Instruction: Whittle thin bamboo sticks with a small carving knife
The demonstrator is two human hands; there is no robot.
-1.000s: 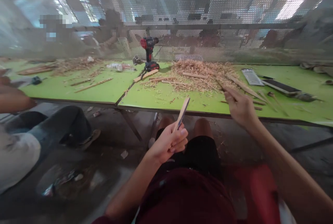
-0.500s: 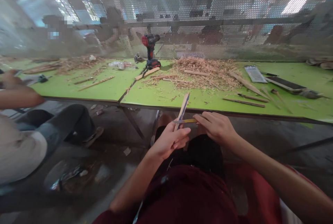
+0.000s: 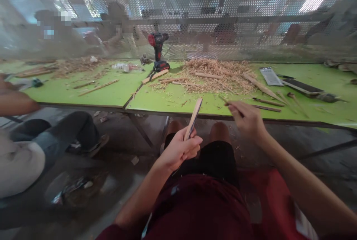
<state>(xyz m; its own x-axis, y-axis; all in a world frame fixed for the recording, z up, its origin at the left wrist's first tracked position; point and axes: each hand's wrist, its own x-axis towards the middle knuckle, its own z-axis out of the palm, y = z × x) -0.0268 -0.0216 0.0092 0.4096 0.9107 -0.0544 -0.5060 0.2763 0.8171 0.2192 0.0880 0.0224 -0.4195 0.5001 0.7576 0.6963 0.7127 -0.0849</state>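
My left hand (image 3: 182,149) is closed round the lower end of a flat wooden strip (image 3: 193,119) that points up and away, with a dark blue mark along its side. Over the table's front edge, my right hand (image 3: 248,119) is closed with its fingertips pinched on the knife (image 3: 223,99), whose thin blade is blurred and hard to see against the green. The two hands are apart, and the blade does not touch the strip. Beyond them lies a heap of wood shavings (image 3: 220,69).
A red and black cordless drill (image 3: 158,50) stands on the green table (image 3: 156,100). Thin tools (image 3: 269,101), a packet (image 3: 270,76) and a dark flat block (image 3: 302,86) lie at the right. Another person's arm (image 3: 16,100) is at the far left. A mesh screen stands behind.
My right hand has moved up and to the right with the knife, off the wooden strip. My left hand still holds the strip in nearly the same place. The view has shifted slightly.
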